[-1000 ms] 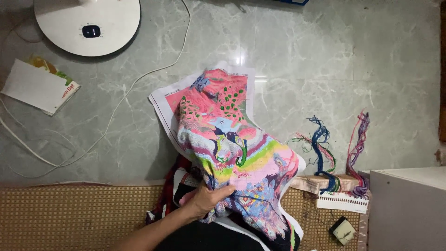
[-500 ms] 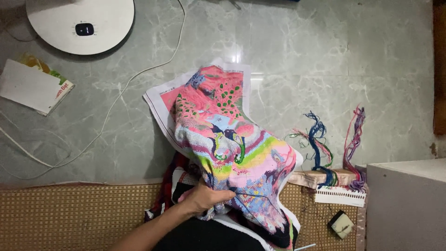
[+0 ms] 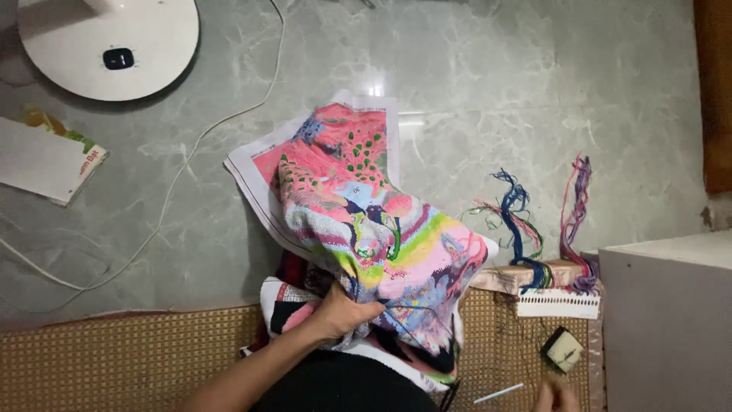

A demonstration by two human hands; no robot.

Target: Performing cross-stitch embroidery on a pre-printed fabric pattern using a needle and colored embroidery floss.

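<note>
Embroidery (image 3: 366,229) mostly stitched in bright colour, draped from lap onto floor (image 3: 496,99); white border bare. Left hand (image 3: 343,313) closed on its lower edge. Right hand (image 3: 557,395) barely in view beside needle (image 3: 498,394), grip impossible to tell. Threads (image 3: 526,229) nearby.

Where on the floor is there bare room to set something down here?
Bare floor lies between the fan base and the embroidered cloth, and right of the cloth's upper part. Crowded: the thread bundles, white box and right hand.
</note>
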